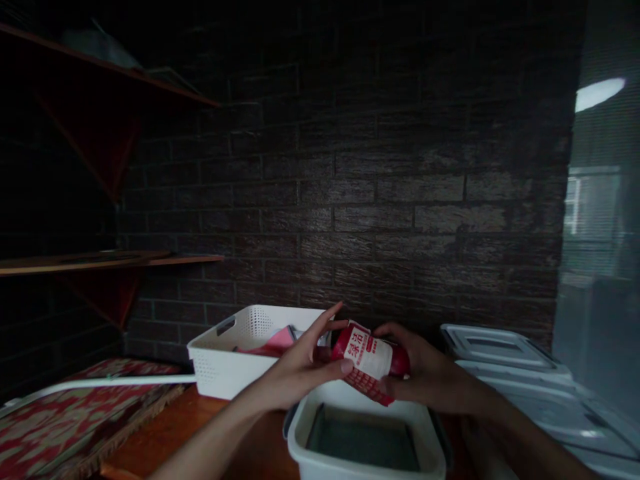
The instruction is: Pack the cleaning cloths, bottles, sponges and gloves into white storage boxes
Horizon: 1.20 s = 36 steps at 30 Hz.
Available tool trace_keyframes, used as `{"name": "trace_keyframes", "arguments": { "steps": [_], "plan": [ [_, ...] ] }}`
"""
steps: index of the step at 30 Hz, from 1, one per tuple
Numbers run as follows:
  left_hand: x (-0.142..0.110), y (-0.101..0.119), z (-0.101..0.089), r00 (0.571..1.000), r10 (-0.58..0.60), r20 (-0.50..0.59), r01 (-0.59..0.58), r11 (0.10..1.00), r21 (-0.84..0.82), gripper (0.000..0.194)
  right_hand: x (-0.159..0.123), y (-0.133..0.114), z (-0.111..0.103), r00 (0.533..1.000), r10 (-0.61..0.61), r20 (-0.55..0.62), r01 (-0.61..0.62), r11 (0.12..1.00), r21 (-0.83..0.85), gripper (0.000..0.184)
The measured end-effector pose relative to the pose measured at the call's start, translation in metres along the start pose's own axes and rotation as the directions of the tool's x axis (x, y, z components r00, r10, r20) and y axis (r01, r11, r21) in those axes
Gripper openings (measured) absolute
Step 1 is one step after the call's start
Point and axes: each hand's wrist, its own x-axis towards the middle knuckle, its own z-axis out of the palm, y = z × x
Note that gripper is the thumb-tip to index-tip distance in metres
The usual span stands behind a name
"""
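Both my hands hold a red and white packet [370, 361] with printed characters, lifted just above an open white plastic box [310, 433] with a grey bottom. My left hand [305, 363] pinches the packet's left end with thumb and fingers, the index finger stretched upward. My right hand [425, 373] wraps around the packet's right end from behind. Behind my left hand stands a white perforated basket [220, 363] holding pink and red items [280, 341].
White box lids [500, 347] lie stacked at the right. A red patterned cloth [60, 413] covers the surface at left, with a white rod [100, 383] across it. Wooden shelves [110, 261] hang on the dark brick wall. The tabletop [165, 440] is brown wood.
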Motion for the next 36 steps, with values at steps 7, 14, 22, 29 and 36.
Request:
{"name": "trace_keyframes", "arguments": {
  "steps": [7,14,22,29,36],
  "plan": [
    [0.005,-0.013,0.004,0.988,-0.033,0.153,-0.008,0.965,0.261,0.057,-0.002,0.02,-0.02,0.976,0.171,0.133,-0.155,0.98,-0.127,0.055],
    [0.005,-0.036,0.006,0.985,-0.115,0.131,0.047,0.898,0.437,0.038,-0.001,0.025,-0.006,0.975,0.188,0.122,-0.118,0.892,-0.436,0.061],
    [0.018,-0.059,-0.003,0.946,-0.21,0.245,-0.04,0.678,0.734,0.048,0.008,0.067,0.013,0.953,0.296,0.067,-0.158,0.673,-0.723,0.057],
    [0.021,-0.089,0.006,0.952,-0.196,0.234,-0.096,0.536,0.839,0.036,0.015,0.083,0.028,0.957,0.268,0.106,-0.062,0.549,-0.834,0.046],
    [0.014,-0.098,0.01,0.953,-0.212,0.218,-0.104,0.449,0.887,0.04,0.012,0.085,0.03,0.94,0.328,0.09,-0.036,0.359,-0.933,0.041]
  ]
}}
